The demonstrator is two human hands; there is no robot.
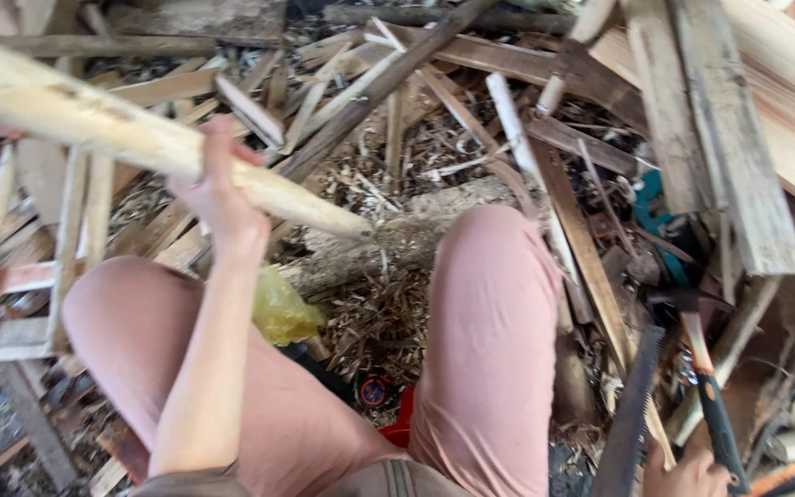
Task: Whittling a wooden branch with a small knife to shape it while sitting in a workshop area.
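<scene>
Head view: left hand (223, 198) wraps tight around a pale wooden pole (140, 138) above the knees. Right hand (692, 474) closes on a hammer handle (718, 423), low by the saw (632, 414). Shaping seems underway; next needs a steady pole.

Pale cream-yellow wooden pole (140, 138), faint brown flecks and a darker scuff near the upper left. Dusty pink trousers (489, 340), plain, no pattern. Crumpled bright yellow plastic bag (280, 311) between the knees. Red patch (401, 419) low between the legs, small round orange-and-black item (374, 391) beside it. Dark grey saw blade (632, 414), toothed edge. Hatchet (706, 368): tan wood shaft, black grip, dark head. Teal-green object (650, 216) among the scrap. Weathered grey plank (729, 138) upper right, light streaks. Pale raw-wood frame (11, 267) left, one pinkish rail. Shavings on floor (379, 304) straw-brown.
</scene>
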